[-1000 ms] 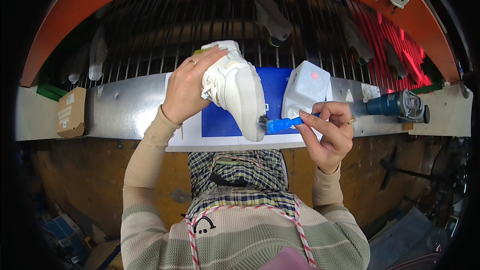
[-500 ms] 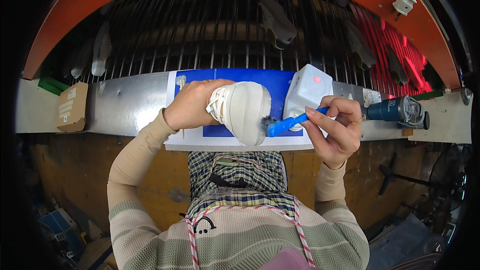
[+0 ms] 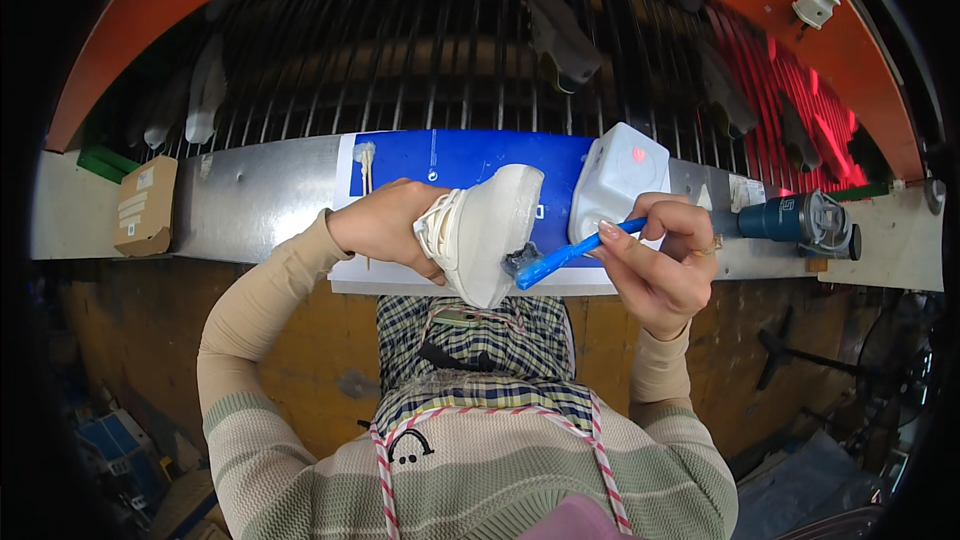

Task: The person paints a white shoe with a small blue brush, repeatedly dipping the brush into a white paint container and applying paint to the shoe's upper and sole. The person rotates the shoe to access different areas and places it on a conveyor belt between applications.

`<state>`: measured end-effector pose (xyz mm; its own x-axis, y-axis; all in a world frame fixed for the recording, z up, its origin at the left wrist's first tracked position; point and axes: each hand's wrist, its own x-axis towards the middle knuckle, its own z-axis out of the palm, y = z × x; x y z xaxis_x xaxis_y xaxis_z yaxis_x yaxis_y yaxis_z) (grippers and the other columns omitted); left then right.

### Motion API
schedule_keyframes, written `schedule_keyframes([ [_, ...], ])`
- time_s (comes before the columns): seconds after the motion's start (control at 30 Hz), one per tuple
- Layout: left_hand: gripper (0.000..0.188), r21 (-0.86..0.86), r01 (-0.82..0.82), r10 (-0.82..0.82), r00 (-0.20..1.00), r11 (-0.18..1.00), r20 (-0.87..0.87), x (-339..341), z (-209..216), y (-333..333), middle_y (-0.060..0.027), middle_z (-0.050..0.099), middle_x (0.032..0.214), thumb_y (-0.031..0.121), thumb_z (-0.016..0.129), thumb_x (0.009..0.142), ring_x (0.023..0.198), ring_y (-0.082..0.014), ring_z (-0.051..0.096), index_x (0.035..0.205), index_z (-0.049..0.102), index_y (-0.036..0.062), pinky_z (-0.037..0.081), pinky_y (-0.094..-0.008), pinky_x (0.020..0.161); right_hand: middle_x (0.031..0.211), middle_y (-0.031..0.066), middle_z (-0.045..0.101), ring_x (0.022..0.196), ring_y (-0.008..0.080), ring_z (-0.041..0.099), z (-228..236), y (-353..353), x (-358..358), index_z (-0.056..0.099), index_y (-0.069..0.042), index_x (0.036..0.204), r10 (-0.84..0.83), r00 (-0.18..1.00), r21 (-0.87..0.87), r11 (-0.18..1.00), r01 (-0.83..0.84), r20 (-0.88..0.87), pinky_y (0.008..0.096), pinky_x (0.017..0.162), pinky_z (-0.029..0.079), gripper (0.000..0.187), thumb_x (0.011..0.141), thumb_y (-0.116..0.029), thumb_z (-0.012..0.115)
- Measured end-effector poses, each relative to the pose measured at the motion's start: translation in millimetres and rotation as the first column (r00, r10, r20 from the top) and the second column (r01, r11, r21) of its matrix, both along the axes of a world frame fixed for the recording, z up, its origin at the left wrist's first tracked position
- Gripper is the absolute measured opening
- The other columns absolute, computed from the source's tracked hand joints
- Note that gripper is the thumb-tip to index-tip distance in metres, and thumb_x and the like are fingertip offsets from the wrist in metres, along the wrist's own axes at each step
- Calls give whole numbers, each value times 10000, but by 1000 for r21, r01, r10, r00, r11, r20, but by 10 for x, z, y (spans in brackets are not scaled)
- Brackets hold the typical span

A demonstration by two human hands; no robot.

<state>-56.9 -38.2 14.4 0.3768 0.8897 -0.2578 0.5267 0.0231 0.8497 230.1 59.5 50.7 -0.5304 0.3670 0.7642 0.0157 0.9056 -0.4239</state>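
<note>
My left hand [image 3: 388, 228] is closed around a cream lace-up shoe [image 3: 487, 235], gripping it by its laced upper above the blue and white sheet [image 3: 475, 155]. The shoe lies tilted, with its thick pale sole turned toward the right. Between thumb and fingers, my right hand [image 3: 665, 265] pinches the handle of a blue brush [image 3: 572, 255]. Its dark bristles are at the lower edge of the sole and seem to touch it. Just beyond my right hand stands a white plastic container [image 3: 620, 180].
Thin wooden sticks [image 3: 366, 165] lie on the sheet at left. A cardboard box [image 3: 146, 206] sits at the metal bench's left end, a teal tumbler [image 3: 790, 218] at its right. Behind runs a rack of metal rollers [image 3: 450, 60] carrying several shoes, beneath an orange frame [image 3: 130, 30].
My left hand has turned the shoe, so its sole faces further right and its lower end sits nearer me. The brush has moved slightly left and toward me along the sole.
</note>
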Motion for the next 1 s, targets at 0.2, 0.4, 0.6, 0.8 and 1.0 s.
schedule_keyframes([
  [0.2, 670, 23, -84, 86, 992, 996, -93, -46, 15, -31, -130, 741, 1026, 244, 900, 560, 925, -305, 722, 1155, 661, 50, 551, -362, 857, 922, 57, 519, 790, 166, 557, -68, -8, 150, 767, -38, 965, -49, 999, -405, 913, 49, 12, 299, 682, 477, 323, 656, 23, 839],
  [0.4, 755, 207, -374, 392, 918, 904, -53, 106, -276, -108, -175, 716, 1092, 247, 906, 614, 994, -311, 715, 1243, 574, -5, 549, -380, 888, 872, 91, 540, 735, 207, 571, -413, 126, 674, 719, -5, 894, -402, 796, -310, 766, 564, 453, 322, 638, 484, 146, 764, -14, 785],
  [0.6, 978, 444, -480, 517, 855, 756, 43, 247, -534, -177, -217, 674, 1195, 241, 928, 641, 1135, -339, 665, 1421, 399, -22, 540, -401, 966, 864, 113, 538, 749, 296, 578, -1080, -35, 871, 696, -18, 856, -563, 591, -73, 686, 724, 578, 405, 646, 465, 114, 770, -44, 766],
  [0.8, 1137, 534, -454, 524, 852, 713, 25, 265, -617, -180, -258, 580, 1344, 319, 945, 626, 1197, -330, 628, 1520, 315, 8, 532, -407, 981, 872, 120, 535, 745, 293, 573, -1405, -64, 809, 702, -25, 867, -595, 548, -35, 658, 752, 589, 400, 635, 466, 113, 784, -54, 773],
  [1.0, 1018, 642, -379, 507, 862, 666, -16, 224, -723, -178, -246, 583, 1353, 203, 929, 665, 1210, -316, 617, 1489, 373, -15, 504, -400, 1006, 883, 118, 538, 721, 311, 549, -1496, -53, 805, 691, -22, 841, -588, 565, -60, 660, 749, 579, 413, 653, 442, 85, 785, -63, 740],
])
